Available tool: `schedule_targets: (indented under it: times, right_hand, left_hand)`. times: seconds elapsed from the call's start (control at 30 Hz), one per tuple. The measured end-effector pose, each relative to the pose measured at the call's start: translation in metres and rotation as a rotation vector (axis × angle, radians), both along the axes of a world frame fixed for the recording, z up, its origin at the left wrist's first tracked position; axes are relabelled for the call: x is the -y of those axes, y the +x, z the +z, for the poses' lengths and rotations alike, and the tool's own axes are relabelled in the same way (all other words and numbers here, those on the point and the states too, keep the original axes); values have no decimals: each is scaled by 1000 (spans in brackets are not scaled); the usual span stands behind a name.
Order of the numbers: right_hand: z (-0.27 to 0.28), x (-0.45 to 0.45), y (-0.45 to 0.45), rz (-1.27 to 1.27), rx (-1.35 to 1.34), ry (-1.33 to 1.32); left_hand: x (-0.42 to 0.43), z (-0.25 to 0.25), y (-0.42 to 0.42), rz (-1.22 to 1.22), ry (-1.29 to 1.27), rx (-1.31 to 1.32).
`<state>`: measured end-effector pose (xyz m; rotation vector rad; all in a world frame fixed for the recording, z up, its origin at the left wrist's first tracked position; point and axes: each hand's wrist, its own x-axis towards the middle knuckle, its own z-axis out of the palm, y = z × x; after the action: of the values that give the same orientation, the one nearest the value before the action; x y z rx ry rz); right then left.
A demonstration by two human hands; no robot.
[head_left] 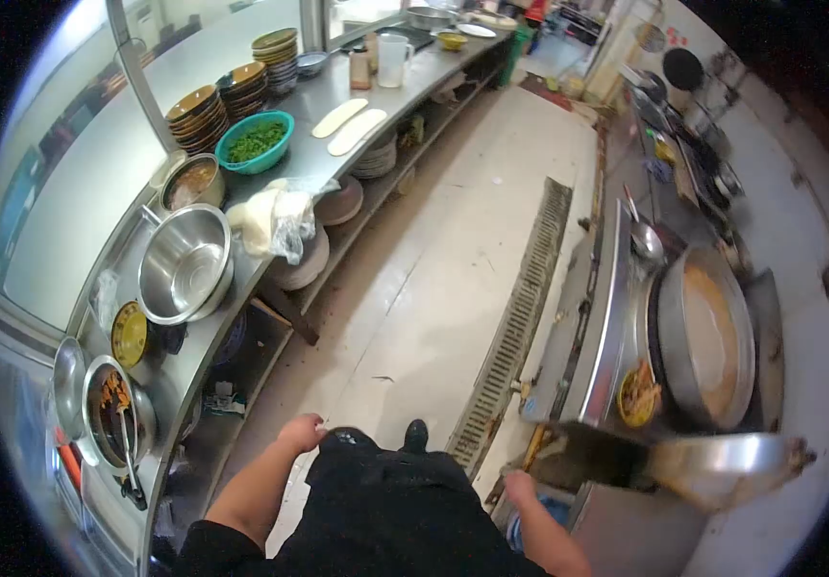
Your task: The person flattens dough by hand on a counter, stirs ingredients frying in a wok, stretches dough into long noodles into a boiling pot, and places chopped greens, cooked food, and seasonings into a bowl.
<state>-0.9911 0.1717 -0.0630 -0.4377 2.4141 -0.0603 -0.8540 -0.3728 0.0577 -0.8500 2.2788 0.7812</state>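
Note:
My left hand (304, 432) hangs beside my dark clothing, above the floor, its fingers loosely curled with nothing visible in them. On the other side, my right hand (519, 487) is low near the stove's end, also loosely curled, and no held thing shows. Neither hand touches anything on the counters. Closest to the left hand is the steel counter's lower shelf. A steel pot of dark sauce (105, 409) with a ladle in it sits on that counter, beside a yellow bowl (130, 334) and a large steel bowl (185, 269).
Farther along stand a teal basin of chopped greens (255, 142), stacked bowls (195, 117), two flat dough pieces (349, 126) and a clear pitcher (394, 61). At right, a big pot of cloudy liquid (711, 337) sits on the stove. A drain grate (520, 308) runs along the floor.

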Motion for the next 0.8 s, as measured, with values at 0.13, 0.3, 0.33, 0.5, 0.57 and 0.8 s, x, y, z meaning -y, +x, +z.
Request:
schedule_targets:
  times: [0.13, 0.3, 0.33, 0.5, 0.57, 0.8]
  right_hand:
    - [73, 87, -166, -306, -120, -94]
    - [80, 189, -311, -352, -182, -268]
    - [79, 215, -330, -411, -43, -258]
    - [38, 304, -403, -157, -72, -113]
    - [59, 352, -440, -123, -12, -73]
    - [118, 544, -591, 174, -142, -325]
  left_hand:
    - [33, 23, -68, 200, 2, -36]
    - [86, 19, -163, 173, -108, -187]
    - [99, 27, -195, 105, -127, -275]
    - [184, 37, -345, 25, -148, -566]
    - [219, 46, -399, -38, -206, -713]
    - [334, 69, -549, 65, -350, -741]
